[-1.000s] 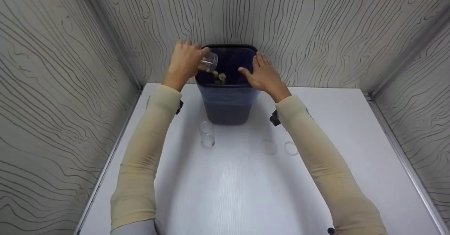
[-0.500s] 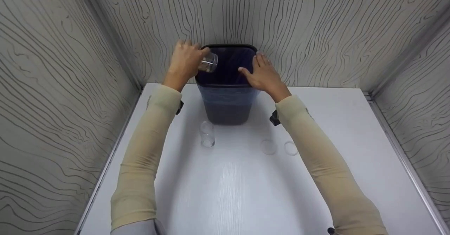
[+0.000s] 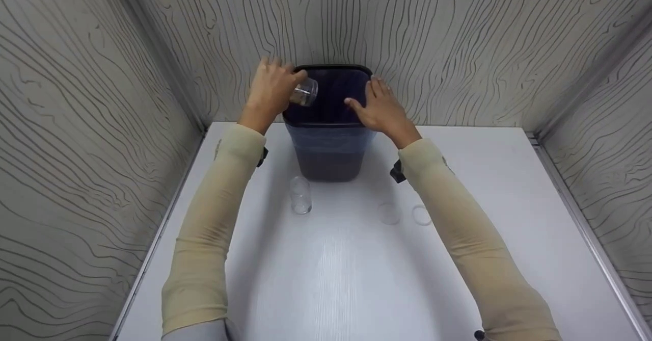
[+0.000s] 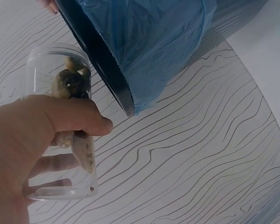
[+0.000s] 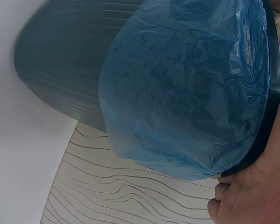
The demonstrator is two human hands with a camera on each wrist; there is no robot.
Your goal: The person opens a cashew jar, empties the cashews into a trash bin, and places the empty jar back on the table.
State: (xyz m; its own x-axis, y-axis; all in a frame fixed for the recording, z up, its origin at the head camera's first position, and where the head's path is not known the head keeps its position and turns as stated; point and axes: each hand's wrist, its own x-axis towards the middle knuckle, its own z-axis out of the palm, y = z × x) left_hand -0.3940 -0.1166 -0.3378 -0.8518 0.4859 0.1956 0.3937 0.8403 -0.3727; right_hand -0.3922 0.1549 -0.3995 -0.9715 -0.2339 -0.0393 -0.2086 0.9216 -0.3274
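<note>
My left hand (image 3: 270, 88) grips a clear jar (image 3: 304, 92) tipped on its side over the left rim of a trash bin (image 3: 328, 157). Inside that jar, the left wrist view shows several brown and whitish lumps (image 4: 71, 84); their kind is unclear. My right hand (image 3: 384, 109) holds the bin's right rim, thumb over the inner side and fingers outside. A blue bag (image 5: 186, 84) lines the bin and folds down over its outside. The bin's dark inside shows no clear contents.
A second clear jar (image 3: 300, 195) stands on the white table (image 3: 331, 269) in front of the bin. Two thin round clear pieces, perhaps lids, lie to the right: one ring (image 3: 389, 213) and another ring (image 3: 422, 215) beside my right sleeve. Patterned walls (image 3: 458, 50) enclose the table.
One second ago lumps were dropping from the jar into the bin; none are seen falling now. My left hand has shifted very slightly right with the jar. The right hand has stayed put.
</note>
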